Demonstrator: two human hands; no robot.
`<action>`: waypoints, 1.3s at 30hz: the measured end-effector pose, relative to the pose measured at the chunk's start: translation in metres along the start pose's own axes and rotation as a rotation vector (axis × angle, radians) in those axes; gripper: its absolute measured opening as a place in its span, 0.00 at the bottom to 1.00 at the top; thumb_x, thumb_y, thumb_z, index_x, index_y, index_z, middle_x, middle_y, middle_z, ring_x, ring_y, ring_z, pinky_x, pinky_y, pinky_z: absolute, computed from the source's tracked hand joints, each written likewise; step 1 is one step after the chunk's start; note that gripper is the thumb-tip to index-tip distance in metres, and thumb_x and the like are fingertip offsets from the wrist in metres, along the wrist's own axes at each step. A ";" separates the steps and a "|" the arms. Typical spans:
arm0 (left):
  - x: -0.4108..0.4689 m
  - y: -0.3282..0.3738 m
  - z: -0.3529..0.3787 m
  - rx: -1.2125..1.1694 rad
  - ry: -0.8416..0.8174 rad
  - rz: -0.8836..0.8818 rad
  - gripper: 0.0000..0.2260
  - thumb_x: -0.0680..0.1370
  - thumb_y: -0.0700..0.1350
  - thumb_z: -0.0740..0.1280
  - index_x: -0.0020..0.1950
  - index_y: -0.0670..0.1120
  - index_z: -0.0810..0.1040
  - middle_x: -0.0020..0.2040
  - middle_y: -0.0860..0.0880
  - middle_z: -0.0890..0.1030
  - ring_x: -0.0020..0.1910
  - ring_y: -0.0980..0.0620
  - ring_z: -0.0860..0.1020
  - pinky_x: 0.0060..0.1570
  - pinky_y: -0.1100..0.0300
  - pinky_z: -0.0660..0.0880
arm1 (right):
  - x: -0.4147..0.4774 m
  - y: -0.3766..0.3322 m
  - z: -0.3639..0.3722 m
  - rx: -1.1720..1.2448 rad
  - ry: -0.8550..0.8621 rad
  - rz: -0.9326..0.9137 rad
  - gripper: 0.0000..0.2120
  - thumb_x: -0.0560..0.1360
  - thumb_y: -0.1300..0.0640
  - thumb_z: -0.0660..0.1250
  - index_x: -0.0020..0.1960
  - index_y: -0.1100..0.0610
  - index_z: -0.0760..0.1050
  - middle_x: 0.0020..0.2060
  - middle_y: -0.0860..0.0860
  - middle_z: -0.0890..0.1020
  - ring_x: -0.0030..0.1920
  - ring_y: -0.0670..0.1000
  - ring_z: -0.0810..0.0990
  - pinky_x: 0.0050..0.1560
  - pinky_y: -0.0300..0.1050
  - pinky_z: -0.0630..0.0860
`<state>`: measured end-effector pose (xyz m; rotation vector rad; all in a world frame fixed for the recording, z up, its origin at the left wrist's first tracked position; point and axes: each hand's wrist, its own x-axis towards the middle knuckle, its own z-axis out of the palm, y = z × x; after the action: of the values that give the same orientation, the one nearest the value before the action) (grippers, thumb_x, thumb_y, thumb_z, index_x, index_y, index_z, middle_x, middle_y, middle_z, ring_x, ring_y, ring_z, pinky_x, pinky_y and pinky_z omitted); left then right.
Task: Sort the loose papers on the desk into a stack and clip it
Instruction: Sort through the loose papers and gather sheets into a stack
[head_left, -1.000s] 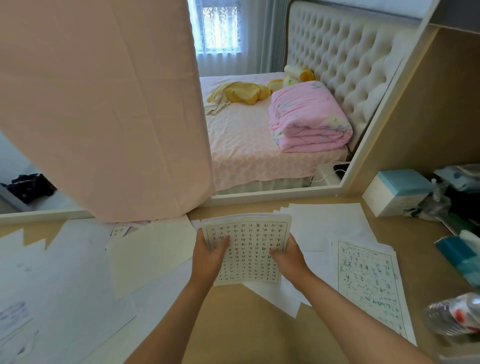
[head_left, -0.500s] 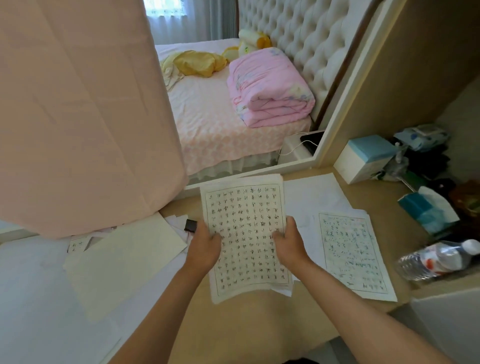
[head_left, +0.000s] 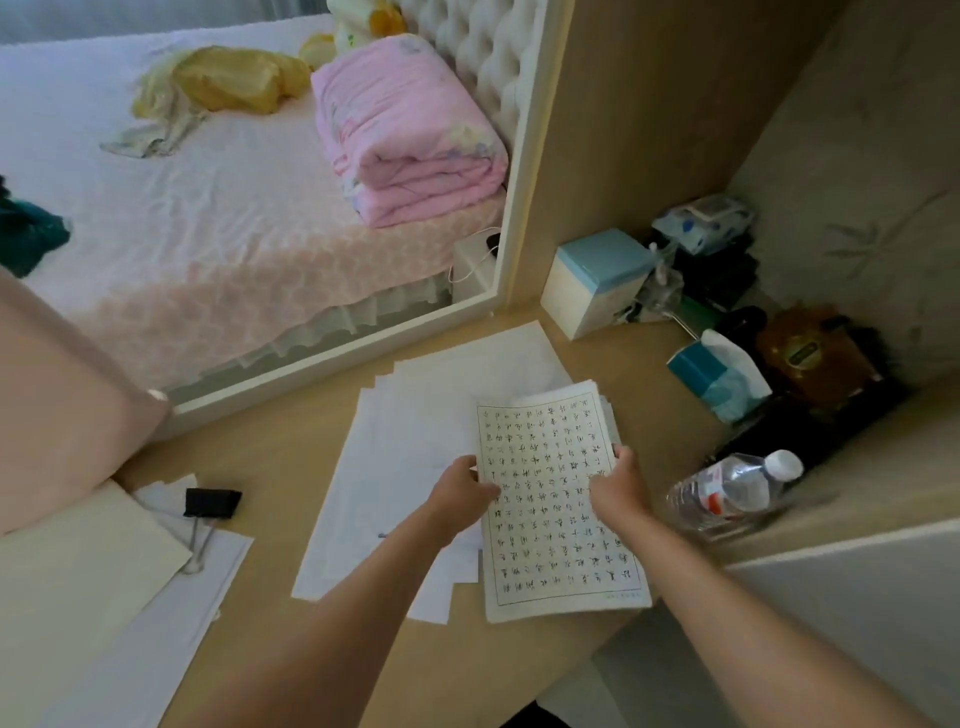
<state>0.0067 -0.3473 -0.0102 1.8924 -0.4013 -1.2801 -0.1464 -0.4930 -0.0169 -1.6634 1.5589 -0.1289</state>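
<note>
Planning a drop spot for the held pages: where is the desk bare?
Bare desk between the binder clip and the white sheets, and along the near edge below them. Crowded: right of the held pages, with box, tissues, bottle.

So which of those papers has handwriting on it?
The gridded stack gripped by the left hand and right hand; the white sheets left of it look almost blank.

Blurred bottle (head_left: 727, 493); half-hidden blank sheets (head_left: 405, 441)
</note>
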 end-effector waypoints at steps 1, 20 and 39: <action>0.009 0.003 0.011 0.030 -0.008 0.002 0.13 0.77 0.38 0.65 0.61 0.45 0.74 0.56 0.49 0.81 0.53 0.49 0.81 0.55 0.54 0.79 | 0.012 0.006 -0.004 -0.007 0.002 0.002 0.25 0.76 0.71 0.57 0.69 0.53 0.62 0.57 0.52 0.78 0.38 0.52 0.80 0.28 0.42 0.74; 0.050 0.009 0.020 0.356 0.377 0.052 0.29 0.77 0.44 0.66 0.76 0.46 0.61 0.73 0.46 0.68 0.71 0.45 0.67 0.69 0.48 0.68 | 0.058 -0.006 -0.006 -0.566 0.003 -0.164 0.36 0.73 0.59 0.63 0.78 0.54 0.53 0.75 0.57 0.57 0.73 0.58 0.59 0.71 0.54 0.62; 0.029 -0.059 -0.107 0.241 0.587 -0.328 0.25 0.70 0.50 0.71 0.64 0.43 0.72 0.61 0.42 0.76 0.63 0.40 0.72 0.58 0.51 0.72 | 0.008 -0.074 0.143 -0.881 -0.601 -0.973 0.31 0.73 0.56 0.60 0.76 0.49 0.60 0.79 0.54 0.52 0.79 0.55 0.49 0.77 0.55 0.47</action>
<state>0.1038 -0.2820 -0.0546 2.5009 0.0728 -0.8291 -0.0036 -0.4391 -0.0677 -2.6810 0.2162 0.5856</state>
